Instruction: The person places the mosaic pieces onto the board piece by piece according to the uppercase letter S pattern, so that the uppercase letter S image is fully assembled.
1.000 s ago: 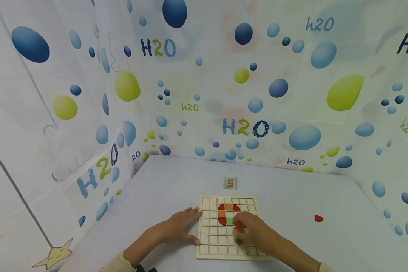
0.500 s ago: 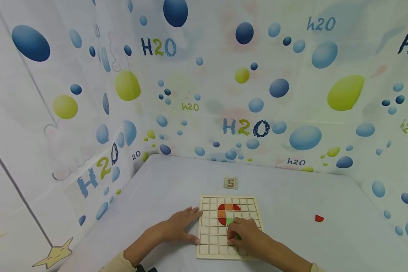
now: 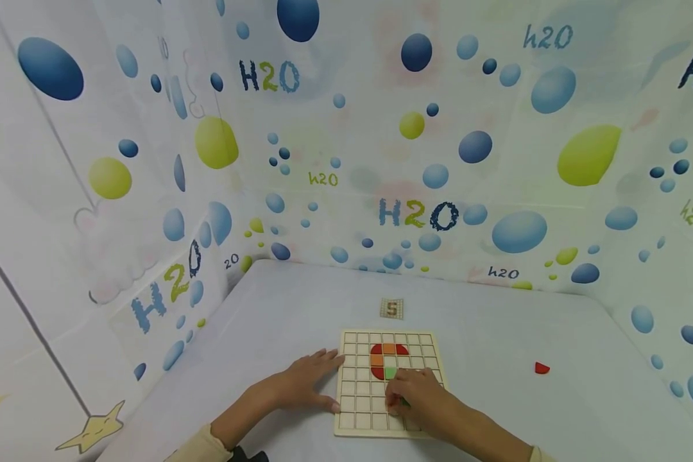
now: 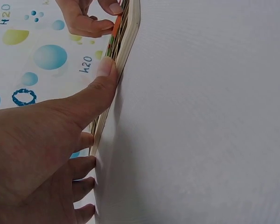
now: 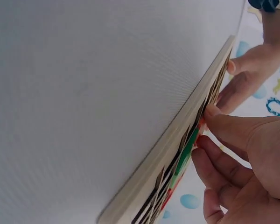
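Note:
A square wooden grid board (image 3: pixel 362 404) lies on the white table. Red, orange and green tiles sit in its cells, among them an orange tile (image 3: pixel 376 360) and a light green tile (image 3: pixel 390 373). My left hand (image 3: pixel 305 382) rests along the board's left edge, fingers spread and thumb (image 4: pixel 106 67) against the rim. Over the lower middle cells, my right hand (image 3: pixel 418 398) pinches a small red-orange tile (image 5: pixel 201 123) between thumb and fingertips, low against the board. Its shape is mostly covered. A dark green tile (image 5: pixel 185 151) lies beside those fingers.
Behind the board lies a small card (image 3: pixel 391 308) with a figure like an S or 5 on a grid. A loose red piece (image 3: pixel 541 368) with a rounded side is on the table to the right. Patterned sheets (image 3: pixel 346 147) rise behind and beside the table.
My right hand has shifted slightly left across the board since one second ago and stayed there over the last half second. The left hand has kept its place.

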`<state>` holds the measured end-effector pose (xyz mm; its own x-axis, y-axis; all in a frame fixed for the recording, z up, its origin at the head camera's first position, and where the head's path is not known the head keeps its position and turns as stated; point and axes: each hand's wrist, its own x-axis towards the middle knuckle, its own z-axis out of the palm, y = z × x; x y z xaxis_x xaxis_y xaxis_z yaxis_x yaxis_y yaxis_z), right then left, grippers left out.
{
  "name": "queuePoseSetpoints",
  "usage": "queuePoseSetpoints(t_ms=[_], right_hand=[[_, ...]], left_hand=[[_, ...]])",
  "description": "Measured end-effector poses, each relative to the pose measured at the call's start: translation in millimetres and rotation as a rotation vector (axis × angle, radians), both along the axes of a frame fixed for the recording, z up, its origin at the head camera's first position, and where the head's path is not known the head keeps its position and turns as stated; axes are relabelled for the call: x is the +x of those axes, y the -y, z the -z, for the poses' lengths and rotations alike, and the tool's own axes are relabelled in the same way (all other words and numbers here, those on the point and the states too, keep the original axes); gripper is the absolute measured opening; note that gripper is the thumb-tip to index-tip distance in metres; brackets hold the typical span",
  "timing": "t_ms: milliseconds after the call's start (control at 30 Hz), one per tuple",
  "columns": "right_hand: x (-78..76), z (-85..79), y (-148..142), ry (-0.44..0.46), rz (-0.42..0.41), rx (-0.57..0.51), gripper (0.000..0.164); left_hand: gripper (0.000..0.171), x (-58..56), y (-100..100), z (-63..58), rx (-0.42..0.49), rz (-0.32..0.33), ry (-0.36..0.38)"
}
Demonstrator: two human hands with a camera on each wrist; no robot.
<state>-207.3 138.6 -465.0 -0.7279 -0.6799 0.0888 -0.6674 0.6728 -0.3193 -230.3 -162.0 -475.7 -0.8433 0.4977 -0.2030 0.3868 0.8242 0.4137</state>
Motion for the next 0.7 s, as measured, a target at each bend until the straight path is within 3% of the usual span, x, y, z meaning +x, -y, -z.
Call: queuePoseSetpoints(t_ms=[700], right_hand=[[0.1,3.5,-13.9,-0.095,-0.044,-0.021,0.017]], left_hand=[[0.100,0.7,-0.3,-1.2,-0.007,0.013,-0.003]])
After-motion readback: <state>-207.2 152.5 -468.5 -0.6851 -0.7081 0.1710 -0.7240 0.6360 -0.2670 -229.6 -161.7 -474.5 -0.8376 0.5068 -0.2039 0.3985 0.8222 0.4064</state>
